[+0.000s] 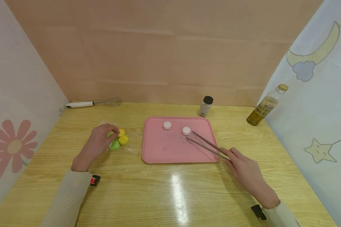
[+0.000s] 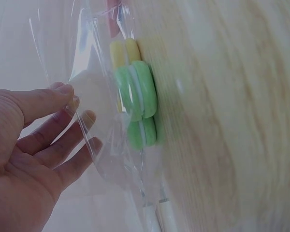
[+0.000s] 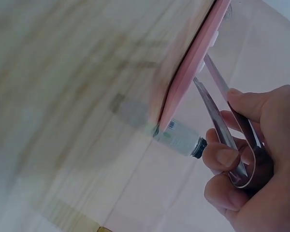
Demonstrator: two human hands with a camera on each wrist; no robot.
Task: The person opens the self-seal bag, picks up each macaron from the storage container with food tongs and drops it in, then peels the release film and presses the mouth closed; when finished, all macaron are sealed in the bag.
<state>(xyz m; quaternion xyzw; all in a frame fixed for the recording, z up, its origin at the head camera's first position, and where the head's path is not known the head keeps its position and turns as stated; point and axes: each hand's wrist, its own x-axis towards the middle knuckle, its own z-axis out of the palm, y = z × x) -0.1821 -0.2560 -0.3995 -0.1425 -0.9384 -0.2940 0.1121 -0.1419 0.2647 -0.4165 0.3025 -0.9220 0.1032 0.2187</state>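
My left hand (image 1: 98, 138) pinches the edge of a clear plastic bag (image 2: 99, 159) between thumb and fingertips. Inside or beneath that film lie green macarons (image 2: 141, 92) and yellow macarons (image 1: 123, 140), partly covered by the hand in the head view. My right hand (image 1: 242, 168) grips metal tongs (image 1: 208, 147), whose tips are spread apart over a pink tray (image 1: 170, 159). Two pale pink macarons sit on the tray: one macaron (image 1: 186, 131) right by the tong tips, the other macaron (image 1: 167, 125) farther left. Whether the tips touch the near macaron, I cannot tell.
A whisk (image 1: 93, 103) with a white handle lies at the back left of the wooden table (image 1: 136, 195). Behind the tray stands a small jar (image 1: 205, 107) with a black lid. An oil bottle (image 1: 265, 107) stands at the back right, beside the side wall.
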